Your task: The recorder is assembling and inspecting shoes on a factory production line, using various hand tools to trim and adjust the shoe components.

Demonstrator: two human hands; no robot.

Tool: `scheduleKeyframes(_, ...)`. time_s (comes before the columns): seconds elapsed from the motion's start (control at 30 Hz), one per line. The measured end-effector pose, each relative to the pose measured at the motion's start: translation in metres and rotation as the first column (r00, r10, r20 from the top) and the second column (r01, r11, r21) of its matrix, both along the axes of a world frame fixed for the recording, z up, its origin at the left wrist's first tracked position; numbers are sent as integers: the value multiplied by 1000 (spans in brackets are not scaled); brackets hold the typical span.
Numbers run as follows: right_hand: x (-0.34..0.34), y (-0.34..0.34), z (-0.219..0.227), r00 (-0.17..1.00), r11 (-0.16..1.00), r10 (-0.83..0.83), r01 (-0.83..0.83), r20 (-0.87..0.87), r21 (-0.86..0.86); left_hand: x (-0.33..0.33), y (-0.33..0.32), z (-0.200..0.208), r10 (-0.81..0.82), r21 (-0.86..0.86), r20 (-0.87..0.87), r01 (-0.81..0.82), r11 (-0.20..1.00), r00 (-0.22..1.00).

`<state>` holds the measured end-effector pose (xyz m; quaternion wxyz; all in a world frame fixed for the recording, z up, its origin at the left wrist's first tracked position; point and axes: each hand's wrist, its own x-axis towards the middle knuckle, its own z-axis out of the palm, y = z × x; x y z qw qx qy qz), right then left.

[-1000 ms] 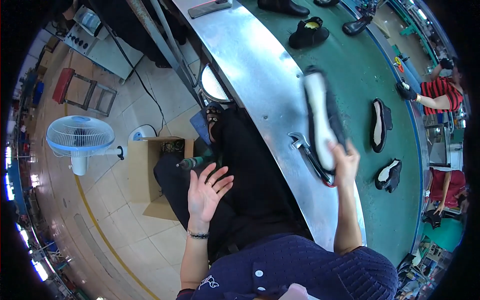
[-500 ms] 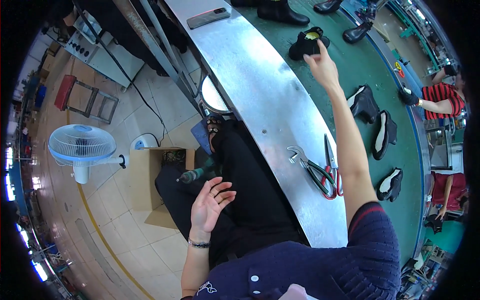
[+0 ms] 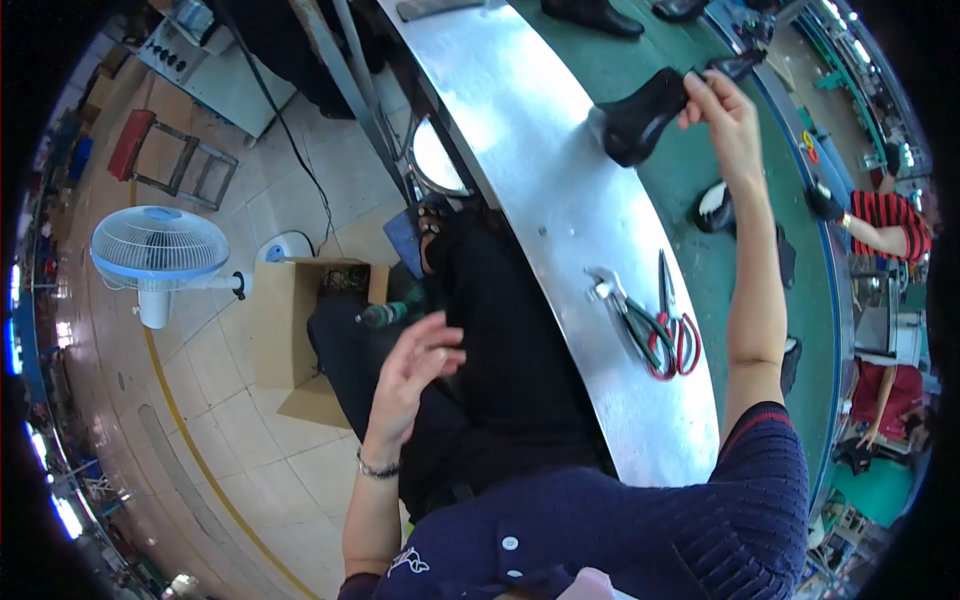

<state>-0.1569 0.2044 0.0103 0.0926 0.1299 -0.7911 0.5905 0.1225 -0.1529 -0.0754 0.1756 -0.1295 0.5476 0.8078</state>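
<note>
Over the green conveyor surface (image 3: 690, 270), my right hand (image 3: 728, 118) grips a black boot (image 3: 640, 118) by the top of its shaft. The boot hangs tilted, its toe toward the metal ledge (image 3: 560, 180). My left hand (image 3: 412, 372) hovers above my lap with nothing in it, fingers loosely curled and apart. On the ledge lie pincers (image 3: 626, 312) with dark green handles, beside scissors (image 3: 675, 325) with red handles. Past my right forearm, several black boots with white soles, such as one boot (image 3: 716, 208), lie on the green surface, partly hidden by the arm.
A phone (image 3: 440, 8) lies at the ledge's far end. Left of my legs are an open cardboard box (image 3: 285, 330), a green power tool (image 3: 385, 314), a fan (image 3: 160, 250) and a red-topped stool (image 3: 130, 145). Across the line, a person in a striped shirt (image 3: 890, 225) works with gloved hands.
My right hand has taken hold of a black boot and lifted it from the green surface, turning it toe-down. My left hand has risen slightly. The view has shifted a little.
</note>
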Motion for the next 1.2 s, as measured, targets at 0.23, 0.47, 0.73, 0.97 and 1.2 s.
scheduleKeyframes(0.23, 146, -73, 91, 946, 933, 271, -213, 176, -288, -47, 40, 51, -402, -592, -582, -30, 805, 707)
scheduleKeyframes(0.47, 186, -88, 26, 779, 832, 478, -252, 407, -495, 17, 32, -1, -399, -347, -455, 255, 903, 796)
scheduleKeyframes(0.73, 264, 29, -124, 932, 427, -343, 48, 112, 903, 46, 1, -23, -49, 25, -332, 61, 998, 942)
scheduleKeyframes(0.97, 264, 0, -150, 952, 328, -296, 172, -72, 929, 49, -20, -34, 3, -53, -400, -26, 998, 917)
scheduleKeyframes(1.2, 211, -37, -159, 958, 356, -270, 193, -97, 914, 66, -29, -34, 156, -58, -270, -178, 982, 950)
